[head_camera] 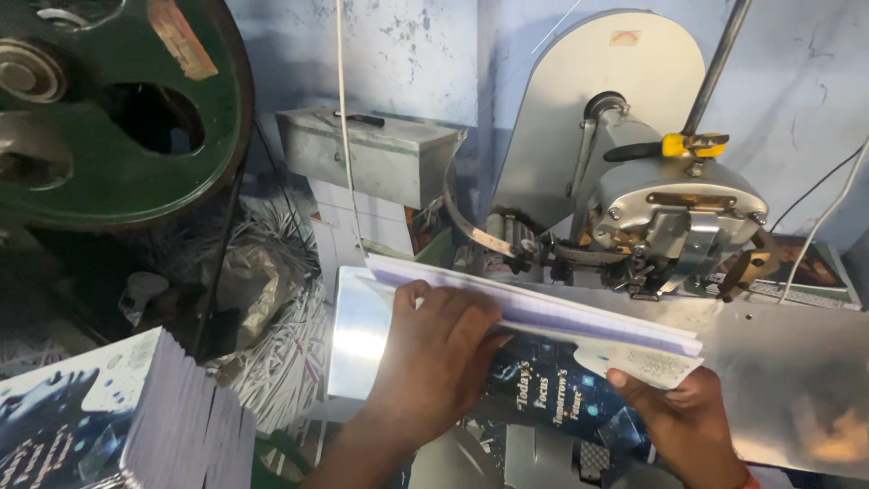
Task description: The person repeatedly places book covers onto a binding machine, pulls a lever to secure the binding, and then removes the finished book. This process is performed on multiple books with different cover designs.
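Note:
A notebook [543,312] with ruled white pages and a dark blue glossy cover lies folded over the metal saddle of a stitching machine. My left hand [434,362] presses flat on its cover near the left end, fingers spread over the spine edge. My right hand [679,412] grips the lower right corner of the notebook, thumb under the pages. The grey stitching head [674,213] sits just above and behind the notebook's right half.
A stack of finished notebooks [136,421] with dark blue covers lies at the lower left. A big green flywheel [109,109] fills the upper left, paper trimmings [281,353] below it. A grey metal box [371,154] stands behind; the steel table [797,380] extends right.

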